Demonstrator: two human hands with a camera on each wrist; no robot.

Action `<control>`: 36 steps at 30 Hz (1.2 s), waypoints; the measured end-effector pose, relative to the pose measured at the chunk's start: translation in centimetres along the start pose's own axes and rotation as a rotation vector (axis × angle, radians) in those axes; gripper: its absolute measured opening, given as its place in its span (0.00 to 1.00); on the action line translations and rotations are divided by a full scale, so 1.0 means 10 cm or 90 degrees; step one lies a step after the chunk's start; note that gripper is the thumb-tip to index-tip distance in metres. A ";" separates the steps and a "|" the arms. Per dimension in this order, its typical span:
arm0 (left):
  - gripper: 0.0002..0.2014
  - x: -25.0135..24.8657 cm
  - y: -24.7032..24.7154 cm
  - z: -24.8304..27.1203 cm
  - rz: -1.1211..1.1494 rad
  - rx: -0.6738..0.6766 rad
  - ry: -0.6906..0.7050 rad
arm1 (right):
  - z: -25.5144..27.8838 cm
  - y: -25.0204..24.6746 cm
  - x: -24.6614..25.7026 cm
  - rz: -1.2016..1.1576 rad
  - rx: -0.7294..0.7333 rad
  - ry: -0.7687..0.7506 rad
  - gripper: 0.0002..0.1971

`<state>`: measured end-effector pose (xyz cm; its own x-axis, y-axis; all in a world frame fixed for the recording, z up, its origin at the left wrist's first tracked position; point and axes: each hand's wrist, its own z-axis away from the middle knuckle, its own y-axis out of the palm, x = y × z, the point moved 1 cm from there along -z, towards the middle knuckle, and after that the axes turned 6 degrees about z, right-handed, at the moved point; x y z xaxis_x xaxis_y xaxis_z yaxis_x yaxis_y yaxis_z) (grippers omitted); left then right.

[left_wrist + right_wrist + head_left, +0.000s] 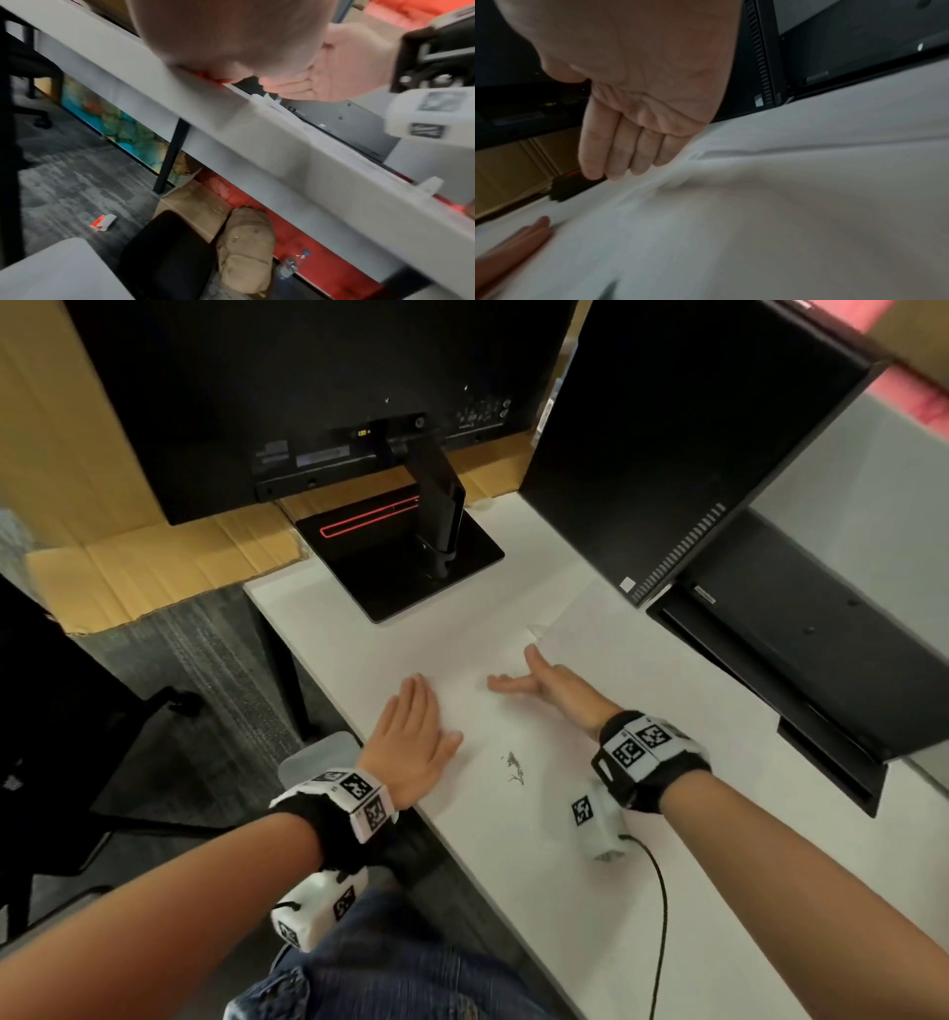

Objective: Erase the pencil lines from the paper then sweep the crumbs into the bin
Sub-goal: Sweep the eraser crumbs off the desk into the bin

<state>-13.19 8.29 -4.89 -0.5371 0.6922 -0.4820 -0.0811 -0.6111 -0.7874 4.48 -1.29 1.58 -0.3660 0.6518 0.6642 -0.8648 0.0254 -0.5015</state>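
A white sheet of paper (616,670) lies on the white desk (667,891) and shows creases in the right wrist view (795,182). Dark crumbs (513,765) sit in a small cluster between my wrists. My left hand (416,726) lies flat, palm down, at the desk's left edge, left of the crumbs. My right hand (534,683) stands on its little-finger side beyond the crumbs, fingers (613,154) straight, palm facing left, holding nothing. A small white object (539,631) lies just past its thumb. A pale grey rounded object (313,757), possibly the bin, sits below the desk edge under my left wrist.
A monitor on a black stand (405,557) rises at the back of the desk. A dark tilted computer case (693,454) and black unit (821,670) crowd the right. A black cable (662,906) trails from my right wrist. Under the desk are a tan bag (244,249) and cardboard.
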 end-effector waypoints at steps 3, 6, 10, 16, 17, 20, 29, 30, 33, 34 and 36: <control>0.36 -0.27 0.12 0.02 0.050 0.076 0.025 | -0.07 -0.05 0.02 0.010 -0.028 0.015 0.34; 0.31 -0.37 0.10 0.08 0.219 0.116 0.057 | -0.07 -0.01 0.02 0.002 -0.027 0.034 0.34; 0.28 -0.07 -0.12 0.07 0.373 0.015 0.031 | -0.02 0.13 -0.12 -0.021 -0.013 0.015 0.34; 0.32 0.07 -0.14 -0.03 0.062 -0.005 -0.031 | 0.31 0.47 -0.27 -0.039 0.055 0.002 0.34; 0.34 -0.01 -0.11 -0.03 0.052 0.003 -0.013 | 0.36 0.46 -0.28 -0.062 0.048 0.000 0.33; 0.35 -0.26 0.06 -0.02 0.047 0.059 0.060 | 0.39 0.31 -0.29 -0.135 -0.045 -0.021 0.32; 0.27 -0.06 -0.22 -0.06 0.279 -0.089 0.024 | 0.15 0.38 -0.25 -0.043 -0.029 0.006 0.33; 0.27 0.03 -0.26 -0.10 0.232 -0.094 0.007 | 0.18 0.46 -0.25 -0.029 0.003 -0.001 0.34; 0.29 0.15 -0.29 -0.22 0.126 -0.044 -0.024 | 0.28 0.50 -0.25 -0.062 0.042 -0.002 0.35; 0.29 0.13 -0.28 -0.24 0.115 -0.029 -0.007 | 0.28 0.45 -0.24 -0.087 0.027 -0.010 0.35; 0.28 0.02 -0.21 -0.23 0.119 0.007 0.055 | 0.21 0.29 -0.19 -0.122 -0.034 -0.025 0.34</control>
<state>-11.22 10.59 -4.21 -0.4699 0.5963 -0.6509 0.0041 -0.7358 -0.6771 1.91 -4.07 -0.01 -0.2097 0.6015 0.7709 -0.9011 0.1871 -0.3911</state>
